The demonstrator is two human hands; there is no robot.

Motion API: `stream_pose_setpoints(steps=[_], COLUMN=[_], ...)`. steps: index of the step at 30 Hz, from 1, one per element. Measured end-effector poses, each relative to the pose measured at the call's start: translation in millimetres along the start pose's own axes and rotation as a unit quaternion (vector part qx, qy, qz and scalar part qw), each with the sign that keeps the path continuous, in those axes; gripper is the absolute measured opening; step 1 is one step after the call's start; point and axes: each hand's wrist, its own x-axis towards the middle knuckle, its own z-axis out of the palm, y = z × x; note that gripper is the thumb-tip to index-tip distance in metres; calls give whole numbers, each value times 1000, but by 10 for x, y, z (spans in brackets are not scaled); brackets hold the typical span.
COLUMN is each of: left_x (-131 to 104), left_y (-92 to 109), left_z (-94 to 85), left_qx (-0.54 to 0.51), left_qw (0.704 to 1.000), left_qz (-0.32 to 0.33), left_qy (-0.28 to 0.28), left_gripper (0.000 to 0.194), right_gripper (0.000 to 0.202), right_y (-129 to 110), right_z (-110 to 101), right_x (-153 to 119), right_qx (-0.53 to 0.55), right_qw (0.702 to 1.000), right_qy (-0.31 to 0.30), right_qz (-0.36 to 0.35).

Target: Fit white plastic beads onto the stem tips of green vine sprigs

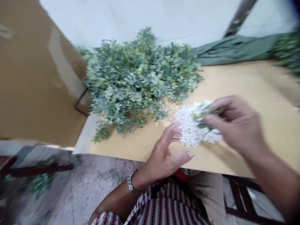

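Note:
A heap of small white pieces (189,129) lies on the tan tabletop, too blurred for me to name their kind. Over it, my right hand (239,125) pinches a small green leafy sprig (202,116) between thumb and fingers. Motion smears the sprig and fingertips. My left hand (167,153), with a metal watch band at the wrist, rests at the near left edge of the heap. Its thumb and fingers are spread, and the fingertips reach the white pieces. Just beyond, a large pile of leafy green sprigs (140,81) covers the back of the table.
A brown cardboard panel (35,78) stands on the left. Green cloth (236,48) lies along the table's back edge, with more foliage (289,51) at far right. Below the near edge are the floor (86,187), scattered greenery and a dark wooden frame (243,200).

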Motion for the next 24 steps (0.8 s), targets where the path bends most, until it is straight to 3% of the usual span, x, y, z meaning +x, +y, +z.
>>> stream_pose_setpoints(steps=[2,5,8,12,17,20,24], left_x=[119,176,109,-6,-89,-130,-156], left_y=[-38,-120,-201,-216,-173,-177,-186], left_z=[195,363,411,454,527,537,556], left_qx=[-129,-210,-226,-225,-221,-214,-242], left_qw=[988,967,958,951,952,953,940], left_qz=[-81,-146,-176,-211,-210,-214,-232], left_qy=[-18,-1,10,16,39,-3,-62], left_gripper=[55,32,27,24,18,18,33], right_gripper=[18,12,18,33,34,19,21], right_y=[-115,-175,-173,-130,-82,-95,-125], right_z=[210,309,183,-27,-145,-164,-159], right_x=[-206,-438,-630,-848,-1053,-1132,-1217], right_qx=[34,81,96,39,38,31,36], right_qw=[998,994,992,996,996,998,996], right_qy=[-43,-56,-74,-68,-45,-13,-13], right_qz=[2,40,45,36,60,50,77])
